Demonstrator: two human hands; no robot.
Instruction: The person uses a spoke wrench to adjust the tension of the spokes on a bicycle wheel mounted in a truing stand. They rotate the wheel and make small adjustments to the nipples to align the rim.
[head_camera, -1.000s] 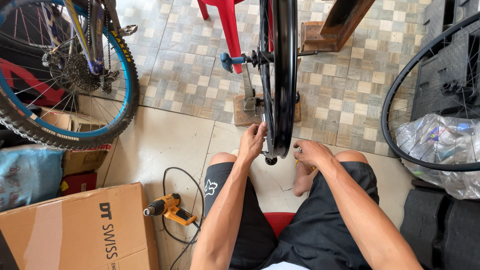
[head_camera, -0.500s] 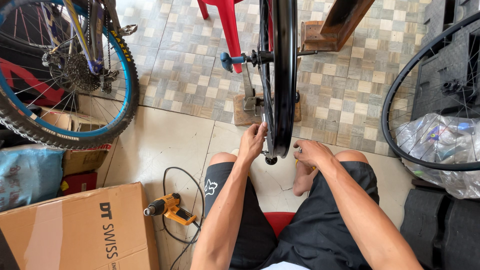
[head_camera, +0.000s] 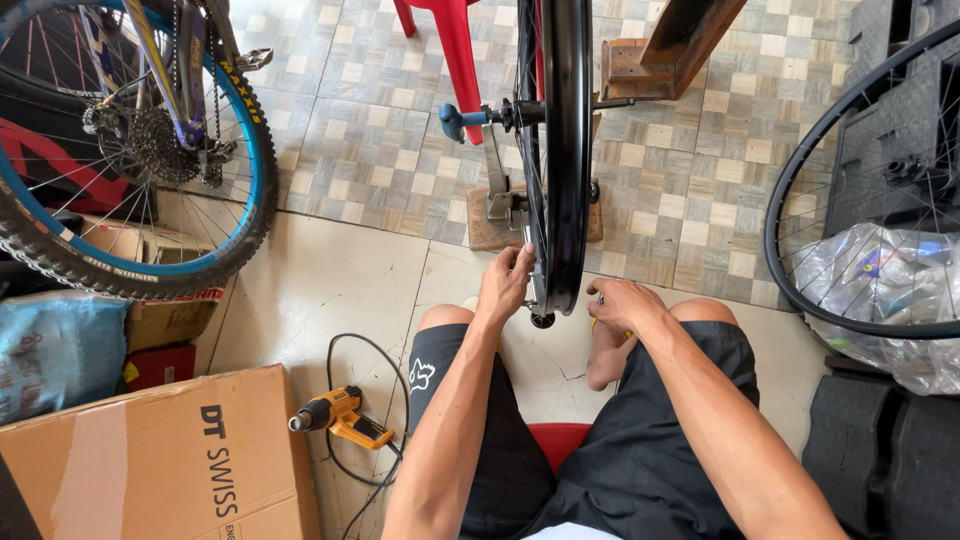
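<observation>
Pinching at the near edge of the black bicycle wheel (head_camera: 566, 150), the left hand (head_camera: 505, 283) has its fingers curled against the wheel's left side, by the spokes just inside the rim; what exactly sits between the fingertips is too small to tell. The right hand (head_camera: 622, 303) lies on the other side of the same wheel, palm down, fingers partly bent toward the rim's lowest point, with something yellow showing under it; whether it truly grips that cannot be told. The wheel stands upright and edge-on, straight ahead of the person's knees, held at its axle in a truing stand (head_camera: 497, 180) whose wooden base rests on the patterned tiles beyond the wheel. A blue knob (head_camera: 455, 120) sticks out of the stand to the wheel's left.

Below the wheel, the person sits on a red stool (head_camera: 560, 440) in black shorts, one bare foot tucked just right of the rim's bottom. Left of the wheel and nearer the person, an orange power tool (head_camera: 338, 415) lies on the pale floor with its black cord looping around it, next to a cardboard box (head_camera: 150, 465). Farther left of the wheel stands a bicycle rear wheel (head_camera: 140, 150) with a blue rim and knobby tyre. Right of the wheel, a bare black rim (head_camera: 800, 260) leans over a clear plastic bag (head_camera: 880, 290). Beyond the wheel, a red plastic chair leg (head_camera: 455, 50) rises.
</observation>
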